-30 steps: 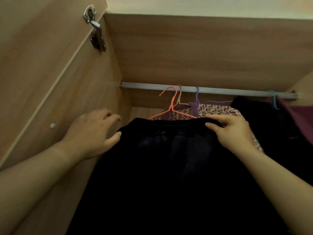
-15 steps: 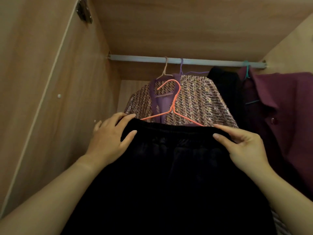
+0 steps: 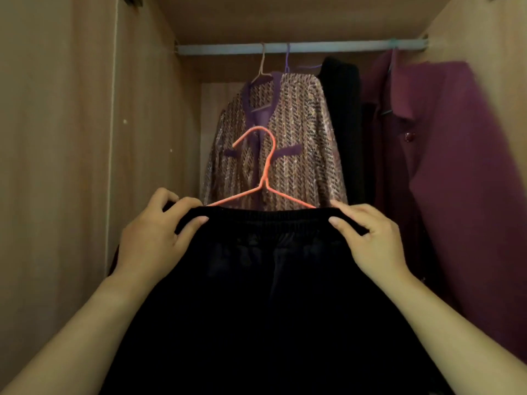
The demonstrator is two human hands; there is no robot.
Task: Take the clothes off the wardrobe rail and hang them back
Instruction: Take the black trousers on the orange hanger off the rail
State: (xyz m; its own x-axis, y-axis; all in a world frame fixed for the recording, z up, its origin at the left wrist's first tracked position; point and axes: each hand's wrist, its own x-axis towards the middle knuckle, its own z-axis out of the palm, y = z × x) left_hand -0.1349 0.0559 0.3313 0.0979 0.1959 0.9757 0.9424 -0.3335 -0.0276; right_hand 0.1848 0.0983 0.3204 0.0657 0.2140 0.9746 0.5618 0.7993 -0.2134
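A black garment [image 3: 265, 295] with an elastic waistband hangs on an orange wire hanger [image 3: 263, 178], held well below the grey wardrobe rail [image 3: 299, 48]. My left hand [image 3: 155, 238] grips the waistband's left end and my right hand [image 3: 373, 240] grips its right end. The hanger's hook is free in the air, off the rail. Behind it a patterned jacket with purple trim [image 3: 288, 143] hangs from the rail on a pale hanger.
A dark garment [image 3: 342, 124] and a maroon buttoned shirt [image 3: 445, 166] hang on the rail's right part. Wooden side walls [image 3: 85, 138] close in on both sides. The rail's left stretch carries no hangers.
The black garment on its orange hanger has come down and away from the rail. Both hands now clasp the waistband ends, and my view has tilted so the hanging clothes show in full.
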